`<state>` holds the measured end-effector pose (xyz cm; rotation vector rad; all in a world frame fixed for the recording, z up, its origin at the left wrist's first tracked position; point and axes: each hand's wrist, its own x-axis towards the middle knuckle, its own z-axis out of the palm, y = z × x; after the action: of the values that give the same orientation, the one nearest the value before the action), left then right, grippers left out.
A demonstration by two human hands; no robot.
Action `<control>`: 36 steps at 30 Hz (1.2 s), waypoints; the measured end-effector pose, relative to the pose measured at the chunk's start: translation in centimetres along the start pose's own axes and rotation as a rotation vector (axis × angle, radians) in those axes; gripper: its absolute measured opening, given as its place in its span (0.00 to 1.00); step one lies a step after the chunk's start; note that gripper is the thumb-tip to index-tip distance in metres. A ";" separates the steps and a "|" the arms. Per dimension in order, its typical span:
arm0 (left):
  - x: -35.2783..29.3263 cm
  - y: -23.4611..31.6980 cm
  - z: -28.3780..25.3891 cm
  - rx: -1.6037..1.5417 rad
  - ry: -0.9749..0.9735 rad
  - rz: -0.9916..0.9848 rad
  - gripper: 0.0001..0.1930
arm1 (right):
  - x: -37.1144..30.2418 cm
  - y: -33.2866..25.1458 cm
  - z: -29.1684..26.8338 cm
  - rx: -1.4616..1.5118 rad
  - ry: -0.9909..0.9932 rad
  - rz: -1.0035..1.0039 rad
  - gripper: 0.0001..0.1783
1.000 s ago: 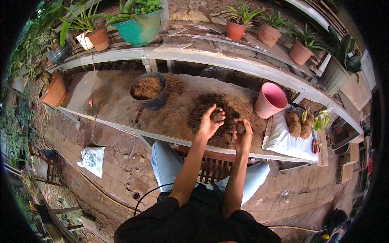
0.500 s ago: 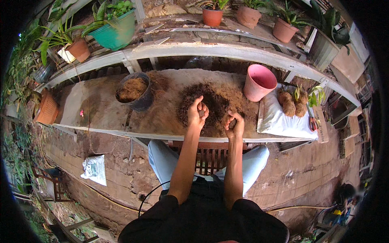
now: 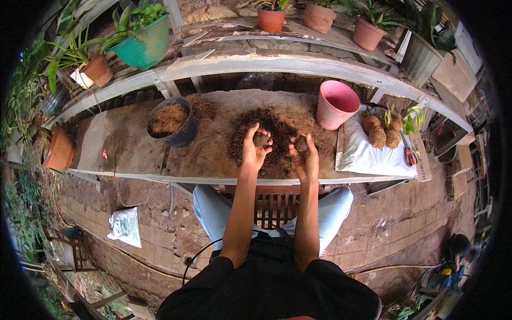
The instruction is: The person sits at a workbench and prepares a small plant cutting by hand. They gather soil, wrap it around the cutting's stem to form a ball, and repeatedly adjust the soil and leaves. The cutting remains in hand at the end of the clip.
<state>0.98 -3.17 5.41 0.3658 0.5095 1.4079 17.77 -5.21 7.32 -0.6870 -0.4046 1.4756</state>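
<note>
Left hand (image 3: pixel 255 148) cupped, palm up, fingers curled around a dark clump of soil (image 3: pixel 261 140). Right hand (image 3: pixel 305 157) likewise half closed on a second soil clump (image 3: pixel 301 143), thumb over it. Both held just above the dark soil heap (image 3: pixel 269 128) spread mid-bench. Wooden bench (image 3: pixel 128 144) running left to right. Black pot (image 3: pixel 176 124) with brown fibre to the left of the heap, well apart from the hands. Empty pink pot (image 3: pixel 336 104) far right of the heap, tilted. White sack (image 3: pixel 368 154) further right, carrying root-balled plants (image 3: pixel 383 128).
</note>
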 end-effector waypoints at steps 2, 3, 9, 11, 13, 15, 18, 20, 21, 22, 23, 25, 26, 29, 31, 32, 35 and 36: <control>-0.6 -0.2 1.8 -0.029 0.121 0.031 0.17 | 0.6 -0.2 -2.3 0.147 -0.118 0.100 0.12; -0.8 -0.3 2.5 -0.043 0.182 0.045 0.18 | 0.9 0.0 -3.5 0.221 -0.176 0.150 0.11; 0.6 -0.7 -0.6 -0.015 0.092 0.002 0.21 | 0.8 0.5 -1.7 0.229 0.112 0.013 0.17; 0.6 -0.8 -0.7 -0.035 0.059 0.004 0.21 | 0.6 0.1 -1.9 0.174 0.077 0.054 0.18; 0.6 -0.9 -0.4 -0.076 0.059 0.019 0.20 | 0.0 -0.8 -2.0 0.163 -0.001 0.114 0.21; 0.5 -0.8 0.3 -0.139 0.093 0.048 0.20 | -0.1 -0.8 -1.6 0.192 -0.003 0.116 0.23; 0.3 -0.7 0.3 -0.133 0.095 0.041 0.20 | 1.3 0.1 -4.2 0.134 -0.126 0.109 0.24; 0.4 -0.6 -0.1 -0.142 0.084 0.037 0.19 | 1.2 0.1 -4.1 0.082 -0.095 0.099 0.24; 0.5 -0.6 -0.3 -0.150 0.068 0.036 0.18 | 1.2 0.0 -4.1 0.058 -0.117 0.095 0.24; 0.5 -0.6 -0.3 -0.159 0.051 0.033 0.18 | 1.1 -0.2 -3.9 0.033 -0.137 0.091 0.23; 0.5 -0.6 -0.3 -0.154 0.042 0.043 0.17 | 1.0 -0.4 -3.7 0.008 -0.157 0.087 0.23; 0.5 -0.6 0.0 -0.144 0.024 0.064 0.16 | 0.6 -0.5 -2.6 0.001 -0.123 0.037 0.20; 0.5 -0.6 0.1 -0.139 0.021 0.068 0.15 | 0.3 -0.7 -1.8 -0.002 -0.106 0.011 0.19; 0.4 -0.7 0.3 -0.124 0.008 0.073 0.13 | -0.7 -1.5 -0.7 -0.008 -0.110 0.061 0.18; 0.4 -0.7 0.2 -0.121 -0.002 0.062 0.12 | -0.6 -1.2 -1.1 0.051 -0.160 0.054 0.15; 0.4 -0.7 0.1 -0.125 -0.008 0.063 0.12 | -0.5 -1.1 -1.4 0.080 -0.184 0.050 0.14; 0.4 -0.6 0.1 -0.137 -0.007 0.062 0.11 | -0.3 -1.1 -2.1 0.139 -0.277 0.021 0.10; 0.4 -0.6 0.1 -0.141 0.005 0.060 0.11 | -0.2 -1.0 -2.3 0.175 -0.285 0.024 0.09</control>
<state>1.59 -2.84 5.15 0.2661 0.4034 1.4940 19.99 -5.73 6.30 -0.3441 -0.4794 1.6157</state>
